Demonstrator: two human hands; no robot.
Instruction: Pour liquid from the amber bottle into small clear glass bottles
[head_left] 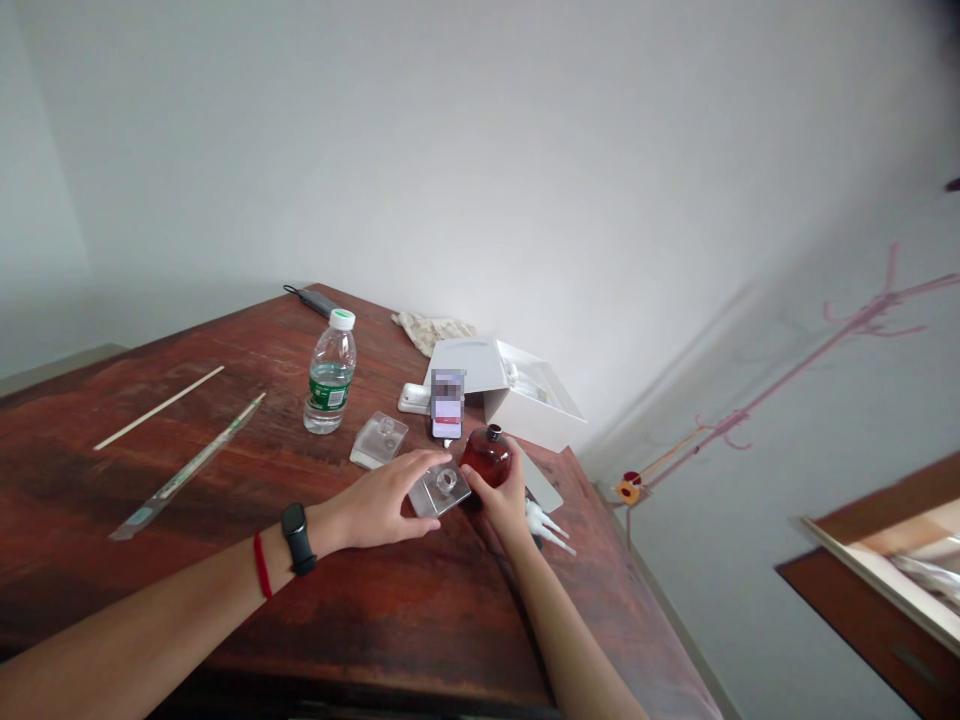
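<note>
My left hand (382, 500) rests on the wooden table (225, 400) with its fingers curled round a clear square glass bottle (439, 487). A black watch and a red band sit on that wrist. My right hand (501, 505) grips a round dark red glass bottle (487, 455) from below and the right. The two bottles stand side by side, almost touching. A second clear glass bottle (379, 440) lies a little to the left, apart from both hands.
A water bottle (330, 372) stands left of centre. A phone (447, 404) leans against an open white box (510, 390). Two long sticks (187, 465) lie at left. White plastic nozzles (547, 527) lie by the right edge. A cloth (431, 330) lies at the back.
</note>
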